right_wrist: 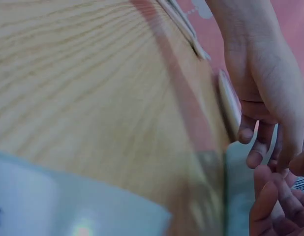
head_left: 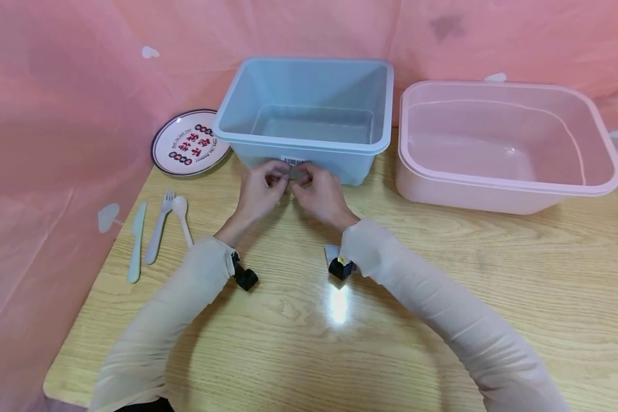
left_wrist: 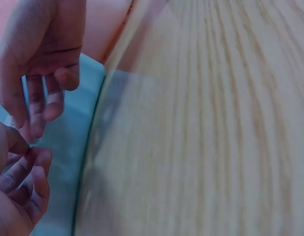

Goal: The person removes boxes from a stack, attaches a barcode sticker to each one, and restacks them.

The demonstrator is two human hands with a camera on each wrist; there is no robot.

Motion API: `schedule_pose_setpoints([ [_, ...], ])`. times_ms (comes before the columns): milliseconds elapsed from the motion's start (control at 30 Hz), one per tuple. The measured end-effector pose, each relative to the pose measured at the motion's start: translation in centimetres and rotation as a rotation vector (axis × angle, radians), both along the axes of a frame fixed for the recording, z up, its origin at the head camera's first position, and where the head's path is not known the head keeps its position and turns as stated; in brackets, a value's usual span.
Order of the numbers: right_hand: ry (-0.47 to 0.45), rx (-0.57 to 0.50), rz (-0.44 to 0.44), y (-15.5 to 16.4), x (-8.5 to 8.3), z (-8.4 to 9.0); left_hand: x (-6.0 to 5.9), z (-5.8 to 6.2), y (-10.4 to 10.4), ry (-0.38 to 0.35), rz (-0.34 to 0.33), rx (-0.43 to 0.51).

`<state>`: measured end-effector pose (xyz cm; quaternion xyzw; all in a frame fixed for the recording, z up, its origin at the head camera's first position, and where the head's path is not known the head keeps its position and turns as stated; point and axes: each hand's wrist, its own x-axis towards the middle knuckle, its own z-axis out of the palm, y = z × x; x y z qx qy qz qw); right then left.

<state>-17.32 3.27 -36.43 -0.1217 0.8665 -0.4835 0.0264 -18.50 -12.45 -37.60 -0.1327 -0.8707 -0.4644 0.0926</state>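
Left hand (head_left: 260, 191) and right hand (head_left: 319, 191) meet at blue bin's (head_left: 309, 114) front wall, near tabletop's (head_left: 443, 286) far edge; fingers loosely curled, any grasp indiscernible.

Pale blue bin (head_left: 309, 109), pink tub (head_left: 504, 143), wood-grain table (head_left: 443, 274).

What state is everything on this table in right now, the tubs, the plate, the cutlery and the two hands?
Blue tub: upright, empty.
Pink tub: upright, empty.
Plate: lying flat, bare.
Knife, fork, spoon: lying side by side on the table.
Left hand: fingers curled at the blue tub's front wall.
Right hand: fingers curled, meeting the left.
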Motion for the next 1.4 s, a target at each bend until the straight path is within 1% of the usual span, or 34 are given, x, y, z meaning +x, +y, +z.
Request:
schedule_pose_setpoints([
  [133,0.032,-0.035,-0.016,0.2,-0.1,0.7,0.0,0.5,0.2,0.019,-0.013,0.004],
  [200,0.035,-0.02,-0.034,0.4,-0.1,0.7,0.0,0.7,0.2,0.019,-0.014,-0.003],
  [267,0.002,0.006,-0.034,0.5,-0.1,0.6,0.0,0.7,0.2,0.01,-0.013,-0.015],
  [367,-0.068,0.036,0.002,0.7,-0.1,0.5,0.0,0.5,0.2,-0.002,-0.012,-0.035],
  [467,-0.128,0.018,0.056,1.0,-0.1,0.6,0.1,0.4,0.2,-0.006,-0.019,-0.04],
  [567,-0.146,-0.006,0.094,1.8,-0.1,0.8,0.5,0.3,0.4,-0.017,-0.056,-0.034],
  [633,-0.151,-0.018,0.111,2.6,0.2,0.9,1.0,0.4,0.6,-0.031,-0.095,-0.031],
  [700,-0.138,-0.007,0.108,3.5,0.6,1.0,1.6,0.5,0.8,-0.047,-0.132,-0.03],
  [767,-0.126,0.002,0.107,4.4,1.1,1.1,2.3,0.6,1.0,-0.055,-0.156,-0.037],
  [867,-0.073,0.034,0.099,5.8,1.9,1.0,3.3,0.7,1.1,-0.077,-0.179,-0.037],
  [967,-0.029,0.065,0.107,7.1,2.9,0.9,4.3,0.7,1.1,-0.136,-0.198,-0.028],
  [1067,-0.002,0.09,0.112,8.3,4.1,0.6,5.3,0.8,1.2,-0.22,-0.218,-0.008],
  [1167,-0.005,0.113,0.101,9.4,5.4,0.4,6.4,0.8,1.2,-0.29,-0.239,0.025],
  [1267,-0.025,0.146,0.071,10.2,6.7,0.1,7.7,0.7,1.2,-0.335,-0.26,0.076],
  [1400,-0.046,0.212,0.036,10.9,8.6,-0.2,9.2,-0.1,1.4,-0.377,-0.282,0.182],
])
